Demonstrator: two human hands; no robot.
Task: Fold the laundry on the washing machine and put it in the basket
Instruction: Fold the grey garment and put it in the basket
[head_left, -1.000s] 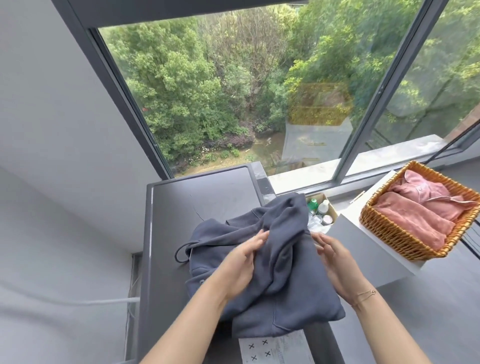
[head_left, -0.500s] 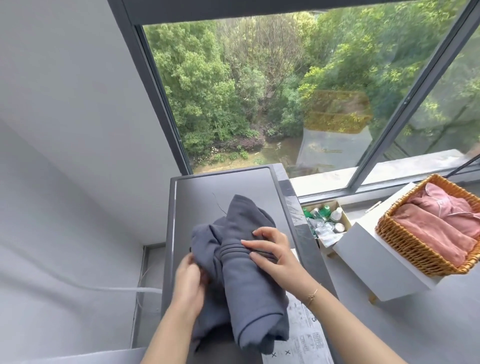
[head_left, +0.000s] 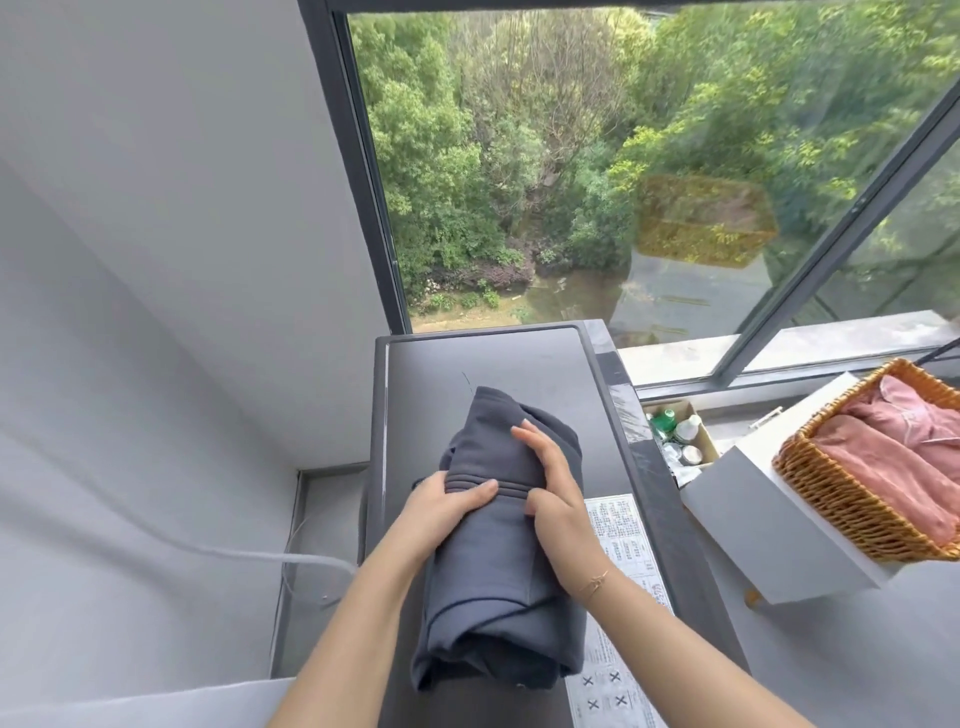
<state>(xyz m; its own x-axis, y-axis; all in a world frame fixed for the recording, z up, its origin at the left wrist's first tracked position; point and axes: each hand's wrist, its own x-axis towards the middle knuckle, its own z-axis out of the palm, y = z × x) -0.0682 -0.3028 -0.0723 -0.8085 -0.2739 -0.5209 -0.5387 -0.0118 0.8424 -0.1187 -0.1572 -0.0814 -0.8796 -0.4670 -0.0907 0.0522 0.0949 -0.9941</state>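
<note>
I am in a home laundry corner high above trees: a dark washing machine (head_left: 519, 364) stands against a tall window (head_left: 623, 182), a wicker basket (head_left: 841, 499) holds folded pink clothes (head_left: 893, 457) (pyjamas, perhaps), and a small box of bottles (head_left: 675, 431) sits by the sill.

Soft, even daylight comes in through the large window (head_left: 649, 171) ahead, leaving the scene bright with only faint shadows on the grey wall (head_left: 156, 260) at the left. The wide-angle lens bends the window frame and wall lines toward the edges. A yellowish reflection, probably of the wicker basket (head_left: 831, 499), floats on the glass, and the far trees look slightly smeared.
</note>
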